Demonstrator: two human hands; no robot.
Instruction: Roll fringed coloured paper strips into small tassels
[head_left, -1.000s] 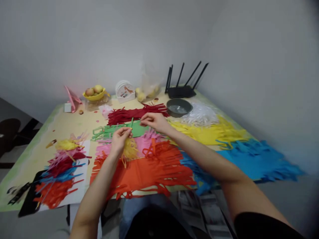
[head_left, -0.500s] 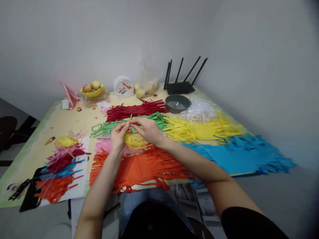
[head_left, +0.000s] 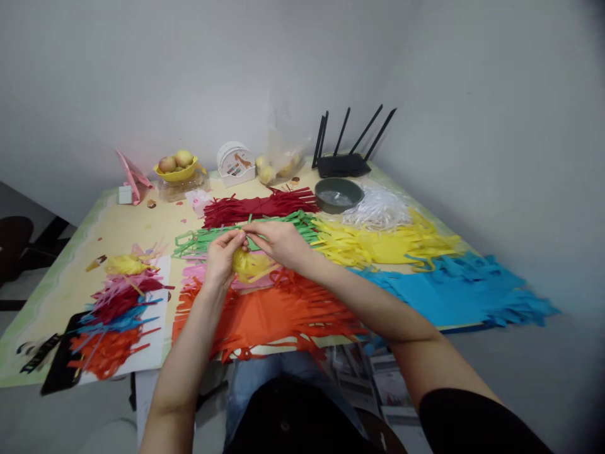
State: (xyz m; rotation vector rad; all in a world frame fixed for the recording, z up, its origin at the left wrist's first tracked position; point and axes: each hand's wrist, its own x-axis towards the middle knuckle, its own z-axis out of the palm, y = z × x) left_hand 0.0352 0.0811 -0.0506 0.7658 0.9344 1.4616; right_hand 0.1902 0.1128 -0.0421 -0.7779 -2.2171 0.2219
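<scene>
Both forearms reach in over the table's near edge. The left hand (head_left: pixel 220 255) and right hand (head_left: pixel 278 243) meet fingertip to fingertip, pinched together on 1 yellow paper tassel (head_left: pixel 248 265) above the orange paper strips (head_left: pixel 278 312).

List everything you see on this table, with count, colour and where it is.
yellow fringed paper bundle: one, yellow, held between both hands
red cut paper strips: one pile, dark red, far centre
green cut paper strips: one pile, green, behind the hands
orange fringed paper sheet: one, orange, near edge
yellow cut paper sheet: one, yellow, right of centre
blue fringed paper sheet: one, blue, right
dark round bowl: one, grey, far centre
black router: one, far right
yellow fruit bowl: one, far left
finished tassels: several, mixed colours, left
left hand: holding bundle
right hand: fingers pinching bundle
</scene>
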